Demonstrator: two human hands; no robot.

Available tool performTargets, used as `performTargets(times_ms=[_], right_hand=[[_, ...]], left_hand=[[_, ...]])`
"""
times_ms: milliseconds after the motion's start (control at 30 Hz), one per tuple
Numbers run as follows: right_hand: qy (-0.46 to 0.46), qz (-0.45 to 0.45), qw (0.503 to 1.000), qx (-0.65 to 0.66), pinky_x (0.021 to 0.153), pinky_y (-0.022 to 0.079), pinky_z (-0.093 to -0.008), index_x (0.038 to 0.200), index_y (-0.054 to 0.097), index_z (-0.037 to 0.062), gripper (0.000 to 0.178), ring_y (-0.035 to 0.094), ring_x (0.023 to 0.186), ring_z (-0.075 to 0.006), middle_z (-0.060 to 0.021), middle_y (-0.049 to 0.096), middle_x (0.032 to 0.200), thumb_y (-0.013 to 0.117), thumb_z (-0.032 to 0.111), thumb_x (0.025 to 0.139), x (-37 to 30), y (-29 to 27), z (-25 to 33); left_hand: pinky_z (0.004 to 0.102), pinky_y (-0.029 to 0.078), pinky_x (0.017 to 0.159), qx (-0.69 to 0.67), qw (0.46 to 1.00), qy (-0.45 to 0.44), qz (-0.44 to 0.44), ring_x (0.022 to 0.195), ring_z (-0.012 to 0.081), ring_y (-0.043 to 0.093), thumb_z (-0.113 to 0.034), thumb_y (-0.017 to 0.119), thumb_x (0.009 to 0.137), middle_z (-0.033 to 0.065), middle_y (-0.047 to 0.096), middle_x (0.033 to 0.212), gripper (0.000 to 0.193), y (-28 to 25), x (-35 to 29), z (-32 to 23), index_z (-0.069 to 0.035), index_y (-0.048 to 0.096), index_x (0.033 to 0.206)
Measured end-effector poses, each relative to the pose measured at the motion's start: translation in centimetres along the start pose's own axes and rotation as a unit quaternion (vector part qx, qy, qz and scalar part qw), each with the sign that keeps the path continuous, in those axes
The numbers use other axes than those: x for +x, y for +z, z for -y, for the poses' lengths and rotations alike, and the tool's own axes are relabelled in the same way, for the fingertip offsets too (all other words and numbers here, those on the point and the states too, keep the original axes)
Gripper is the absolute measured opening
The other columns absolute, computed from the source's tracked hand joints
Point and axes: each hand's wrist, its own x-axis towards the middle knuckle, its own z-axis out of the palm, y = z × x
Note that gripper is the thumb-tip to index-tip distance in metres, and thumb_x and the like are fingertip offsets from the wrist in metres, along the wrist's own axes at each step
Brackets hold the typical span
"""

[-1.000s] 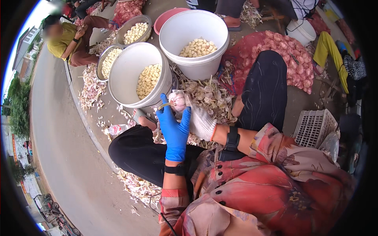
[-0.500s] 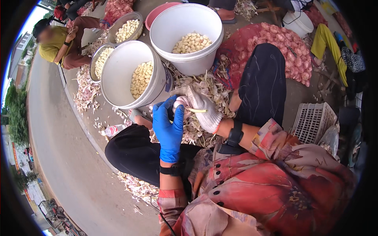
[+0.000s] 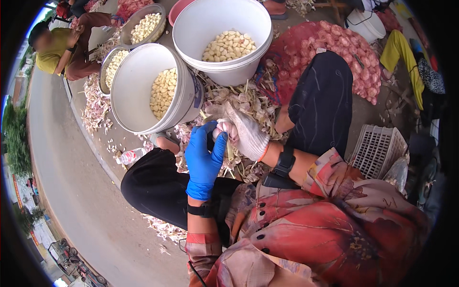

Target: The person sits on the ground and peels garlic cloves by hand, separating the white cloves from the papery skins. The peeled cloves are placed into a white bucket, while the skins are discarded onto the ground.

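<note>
A pinkish-white garlic bulb (image 3: 226,130) is held between both my hands, above a heap of papery skins (image 3: 234,100). My left hand (image 3: 204,155), in a blue rubber glove, pinches the bulb from the left with thumb and fingers. In a white knitted glove, my right hand (image 3: 245,134) closes round its other side; some of its fingers are hidden behind the bulb. Just beyond my hands stand two white buckets, the nearer left one (image 3: 138,119) and the farther one (image 3: 191,45), each with peeled cloves at the bottom.
A red mesh sack of garlic bulbs (image 3: 330,62) lies beyond my right knee. At the right stands a white plastic crate (image 3: 377,150). Metal basins (image 3: 165,26) of cloves sit far left, near a seated person (image 3: 60,50). A plastic bottle (image 3: 131,156) lies beside my left foot.
The garlic bulb has turned in my hands; its pale stem no longer points right across the white glove. The view has shifted slightly, so the buckets sit a little farther left and higher.
</note>
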Motion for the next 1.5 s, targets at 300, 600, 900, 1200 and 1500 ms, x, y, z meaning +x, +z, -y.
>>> performTargets(times_ms=[300,600,900,1200,1500], right_hand=[[0.008,-0.104,0.991,0.081,0.047,0.04,-0.0235,0.089,0.056,0.0061,0.027,0.054,0.056,-0.013,-0.0019,0.053,0.066,0.058,0.031,0.099,-2.1,1.9,0.6],[-0.047,-0.07,0.996,0.01,0.054,0.044,-0.0244,0.098,0.057,0.0058,0.021,0.051,0.059,-0.0086,-0.0006,0.053,0.069,0.057,0.027,0.101,-3.1,2.4,0.8],[-0.037,-0.18,0.971,-0.152,0.054,0.045,-0.0244,0.089,0.064,0.0085,0.015,0.054,0.061,-0.0084,0.0016,0.057,0.072,0.062,0.022,0.092,-3.3,2.6,-0.2],[-0.038,-0.087,0.98,-0.175,0.048,0.049,-0.0266,0.091,0.061,0.0067,0.01,0.061,0.058,-0.0144,-0.0045,0.061,0.075,0.061,0.016,0.093,-3.0,0.2,0.1],[0.001,-0.046,0.996,-0.079,0.044,0.042,-0.0238,0.107,0.06,0.0051,0.015,0.057,0.057,-0.0101,-0.0038,0.061,0.083,0.05,0.014,0.1,-2.8,2.3,0.6]], left_hand=[[0.0324,0.051,0.067,0.02,0.997,-0.032,0.071,0.074,0.0234,0.064,-0.023,0.081,0.08,0.0098,0.065,0.094,0.04,-0.3,-0.2,-0.5,-0.005,0.064,0.111],[0.0301,0.053,0.066,0.006,0.995,-0.049,0.087,0.069,0.0163,0.064,-0.039,0.08,0.081,0.0097,0.069,0.089,0.053,0.1,-0.7,-1.0,-0.003,0.06,0.114],[0.0442,0.051,0.054,0.184,0.982,0.014,0.048,0.062,0.0365,0.066,-0.029,0.059,0.098,0.0169,0.066,0.07,0.025,2.0,-1.8,0.2,-0.006,0.056,0.107],[0.0304,0.048,0.056,-0.086,0.991,-0.09,-0.049,0.06,0.0182,0.062,-0.025,0.044,0.106,0.0091,0.066,0.072,0.033,3.0,-1.4,2.1,-0.002,0.062,0.091],[0.0258,0.049,0.081,-0.213,0.964,-0.135,-0.082,0.089,0.0093,0.057,-0.026,0.049,0.106,0.0042,0.065,0.105,0.032,0.3,-2.1,2.0,0.001,0.063,0.115]])
